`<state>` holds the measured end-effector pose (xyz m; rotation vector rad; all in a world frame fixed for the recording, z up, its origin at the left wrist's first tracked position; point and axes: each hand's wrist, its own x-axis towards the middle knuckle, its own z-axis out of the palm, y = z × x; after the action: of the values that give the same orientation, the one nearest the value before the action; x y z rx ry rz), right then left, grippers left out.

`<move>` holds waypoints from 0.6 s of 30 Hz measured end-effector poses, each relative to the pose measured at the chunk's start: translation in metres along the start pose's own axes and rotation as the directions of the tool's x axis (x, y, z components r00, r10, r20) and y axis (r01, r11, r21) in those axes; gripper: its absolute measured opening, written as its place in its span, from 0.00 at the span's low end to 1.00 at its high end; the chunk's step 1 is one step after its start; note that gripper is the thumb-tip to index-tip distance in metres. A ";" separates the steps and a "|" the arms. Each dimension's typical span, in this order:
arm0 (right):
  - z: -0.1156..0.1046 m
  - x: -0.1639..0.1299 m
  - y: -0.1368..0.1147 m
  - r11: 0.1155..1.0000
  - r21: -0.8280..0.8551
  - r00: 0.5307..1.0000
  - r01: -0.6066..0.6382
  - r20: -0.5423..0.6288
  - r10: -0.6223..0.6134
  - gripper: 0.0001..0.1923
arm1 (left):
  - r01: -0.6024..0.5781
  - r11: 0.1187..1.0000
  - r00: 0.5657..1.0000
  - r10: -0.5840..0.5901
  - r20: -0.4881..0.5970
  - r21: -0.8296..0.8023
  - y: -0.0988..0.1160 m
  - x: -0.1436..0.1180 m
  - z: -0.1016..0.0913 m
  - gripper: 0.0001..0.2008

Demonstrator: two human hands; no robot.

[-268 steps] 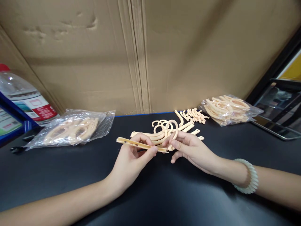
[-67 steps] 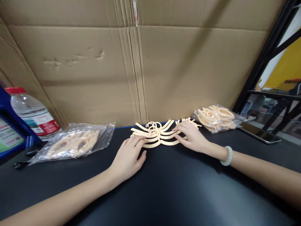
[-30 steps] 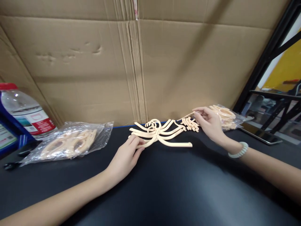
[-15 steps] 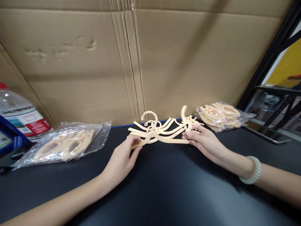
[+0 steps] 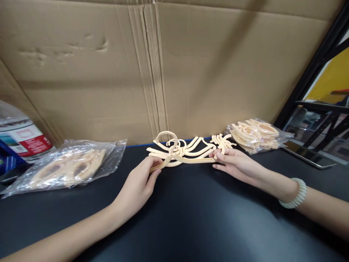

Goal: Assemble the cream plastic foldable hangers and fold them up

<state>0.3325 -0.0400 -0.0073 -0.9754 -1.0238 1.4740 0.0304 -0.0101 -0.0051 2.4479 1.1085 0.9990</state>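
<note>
Bottle (image 5: pixel 19 136): at the far left edge, clear plastic with a red and white label, standing behind the left bag, partly cut off by the frame.
Left bag (image 5: pixel 65 167): a clear plastic bag lying flat on the worktop (image 5: pixel 191 218), holding cream-coloured plastic parts; well apart from the left hand.
Left hand (image 5: pixel 136 187): palm down, low over the dark worktop, thumb and fingertips pinching the left end of the front hanger; the other fingers are curled under.
Front hanger (image 5: pixel 182 160): a cream plastic hanger held between both hands, its hook (image 5: pixel 167 137) standing up over the middle; it sits just in front of the pile.
Pile of hangers (image 5: pixel 181 147): more cream hangers lying fanned on the worktop near the cardboard wall (image 5: pixel 163 65), touching or overlapping the front hanger; how many cannot be told.
Right hand (image 5: pixel 237 165): fingers stretched out towards the left, the fingertips closed on the right end of the front hanger; a pale bead bracelet (image 5: pixel 296 194) is on the wrist.
Small hooks (image 5: pixel 222 140): a little heap of loose cream pieces just behind the right hand's fingers.
Right bag (image 5: pixel 256 133): a second clear bag of cream parts, to the right of the small hooks.
Tablet (image 5: pixel 308 154): a flat dark screen lying at the right edge of the worktop, beside the right bag.
</note>
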 end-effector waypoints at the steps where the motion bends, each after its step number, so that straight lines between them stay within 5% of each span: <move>1: -0.001 0.000 -0.001 1.000 0.001 1.000 -0.012 0.014 0.012 0.09 | -0.003 1.000 1.000 0.003 -0.002 0.004 0.000 0.000 0.000 0.05; 18: 0.004 -0.001 -0.002 0.992 0.072 0.994 -0.107 0.031 0.105 0.12 | -0.038 0.999 0.999 0.039 -0.026 0.039 0.004 0.001 -0.001 0.04</move>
<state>0.3296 -0.0417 -0.0043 -0.9721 -0.9424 1.6050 0.0326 -0.0124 -0.0021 2.5025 1.1029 1.0336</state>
